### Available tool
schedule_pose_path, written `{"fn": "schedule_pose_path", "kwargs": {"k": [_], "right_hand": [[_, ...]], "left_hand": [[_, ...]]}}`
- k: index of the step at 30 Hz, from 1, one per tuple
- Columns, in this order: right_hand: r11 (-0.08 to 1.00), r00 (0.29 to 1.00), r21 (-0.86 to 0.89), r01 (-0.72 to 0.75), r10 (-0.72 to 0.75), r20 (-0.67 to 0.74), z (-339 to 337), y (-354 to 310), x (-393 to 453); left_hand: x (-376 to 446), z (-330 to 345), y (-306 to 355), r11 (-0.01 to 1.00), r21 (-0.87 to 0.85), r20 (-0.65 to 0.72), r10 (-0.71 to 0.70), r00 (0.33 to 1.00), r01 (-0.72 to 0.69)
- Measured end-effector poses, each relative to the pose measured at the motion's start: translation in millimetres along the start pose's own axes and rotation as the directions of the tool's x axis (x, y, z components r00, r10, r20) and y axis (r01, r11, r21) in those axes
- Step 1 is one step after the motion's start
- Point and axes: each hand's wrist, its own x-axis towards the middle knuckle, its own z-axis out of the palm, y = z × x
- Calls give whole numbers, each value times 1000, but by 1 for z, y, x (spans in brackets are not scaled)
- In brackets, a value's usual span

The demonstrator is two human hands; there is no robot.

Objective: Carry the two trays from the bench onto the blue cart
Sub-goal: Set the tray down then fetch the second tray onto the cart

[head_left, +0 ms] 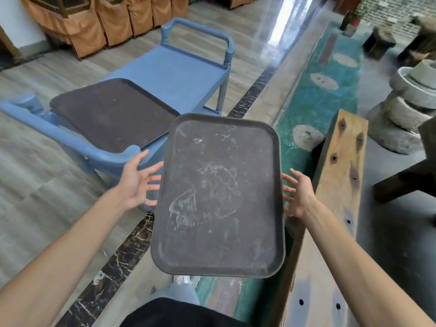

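Note:
A dark, scuffed tray (219,197) hangs in the air in front of me, its long side pointing away. My left hand (136,180) is at its left edge and my right hand (298,194) at its right edge. On both, the fingers are spread and reach under the rim, carrying the tray. A second dark tray (113,114) lies flat on the near end of the blue cart (179,74), to the left of and beyond the held one. The wooden bench (342,166) runs along my right side with nothing on the part I see.
The cart's near handle (59,138) curves just beside my left hand. A green patterned floor strip (330,90) lies between cart and bench. Stone mills (410,97) and a dark wooden stool (412,178) stand at the right. Chairs with orange covers (94,24) line the back.

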Motion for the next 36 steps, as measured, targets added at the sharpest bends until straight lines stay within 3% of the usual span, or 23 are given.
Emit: {"fn": "schedule_pose_path", "kwargs": {"k": [12, 19, 28, 36], "right_hand": [[994, 996, 58, 91, -91, 3, 40, -139, 100], [996, 993, 31, 89, -91, 76, 68, -236, 198], [993, 967, -83, 78, -55, 250, 135, -383, 327], [972, 913, -210, 107, -13, 409, 230, -461, 392]], "left_hand": [[111, 50, 159, 994, 66, 53, 82, 995, -86], [189, 79, 233, 993, 52, 4, 110, 994, -110], [280, 104, 310, 976, -82, -189, 183, 965, -202], [308, 84, 342, 941, -214, -371, 172, 913, -264]]}}
